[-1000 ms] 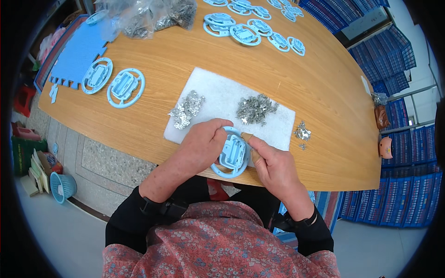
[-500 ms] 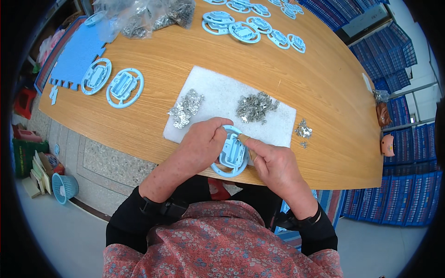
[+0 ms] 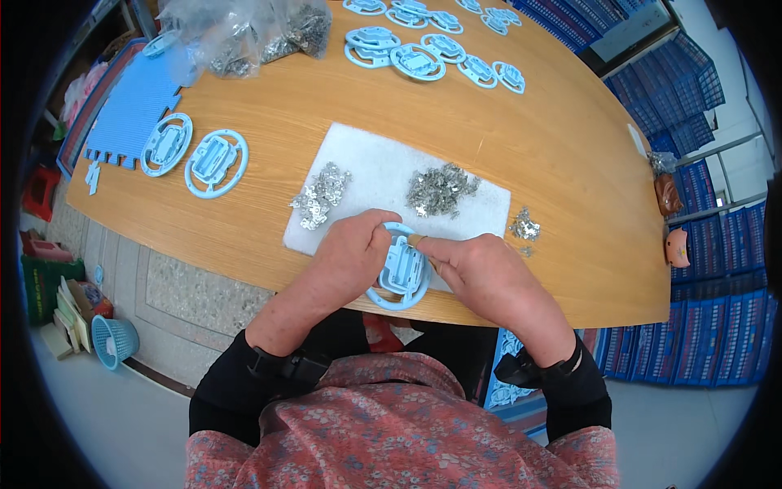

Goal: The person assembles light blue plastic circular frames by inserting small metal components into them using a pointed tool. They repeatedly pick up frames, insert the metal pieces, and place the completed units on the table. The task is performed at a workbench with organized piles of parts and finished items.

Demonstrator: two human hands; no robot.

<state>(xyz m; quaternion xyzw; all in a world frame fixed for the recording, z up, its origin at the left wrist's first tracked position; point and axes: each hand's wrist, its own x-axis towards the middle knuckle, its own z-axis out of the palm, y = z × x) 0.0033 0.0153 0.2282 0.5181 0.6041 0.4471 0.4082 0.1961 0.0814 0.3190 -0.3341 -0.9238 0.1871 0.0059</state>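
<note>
A light-blue plastic toy steering wheel is at the near edge of the table, partly over the white foam pad. My left hand is closed round its upper left rim, the thumb lying along it. With fingers pinched together, my right hand touches the upper right of the wheel's recessed middle. Tan wrapping covers at least one of its fingertips. Anything small inside that pinch is hidden. Beyond the hands, a pile of small silvery metal pieces and a greyer metal heap lie on the pad.
Two blue wheels lie at left beside a blue foam mat. Clear bags of metal parts and several more wheels occupy the far side. A small metal pile sits right of the pad. Blue crates are stacked at right.
My right wrist has turned and its forearm swung outward to the right, while the fingertips stay at the wheel's upper right. My left hand keeps its grip. The whole view has shifted slightly.
</note>
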